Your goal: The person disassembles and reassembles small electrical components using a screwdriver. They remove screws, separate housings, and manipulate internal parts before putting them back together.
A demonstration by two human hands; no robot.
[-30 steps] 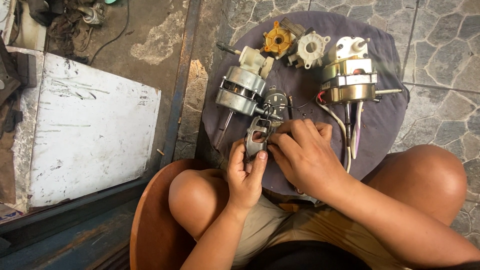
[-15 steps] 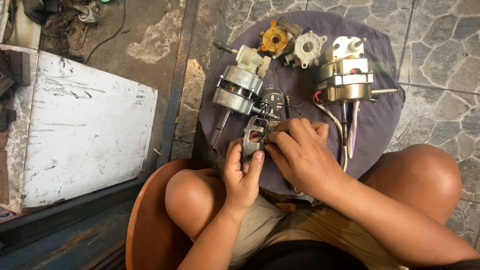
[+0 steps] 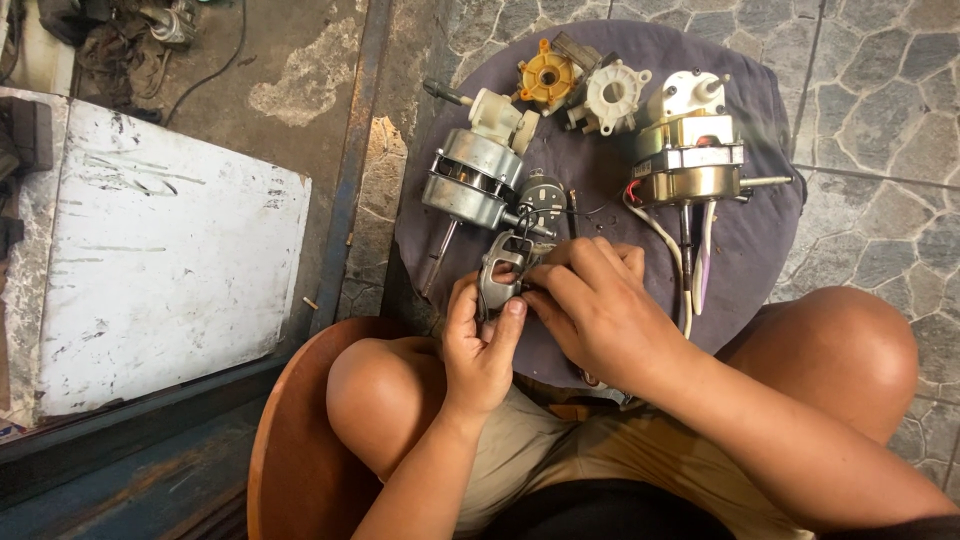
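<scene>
Small grey metal bracket (image 3: 500, 268) pinched upright in left hand (image 3: 480, 345), thumb on its right edge, fingers behind; long axis running away from body, toward the silver fan motor (image 3: 470, 182) just beyond. Right hand (image 3: 600, 305) closed in from the right, fingertips on bracket's right side, touching left thumb. Both over dark cloth (image 3: 740, 250), w/ second motor (image 3: 690, 160) farther right.

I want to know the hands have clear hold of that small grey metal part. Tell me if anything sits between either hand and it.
Nothing visible does. The left hand grips the small grey metal part directly, thumb on its lower edge, and the right hand touches its right side. The silver motor and black round part lie beyond it on the dark cloth.
</scene>
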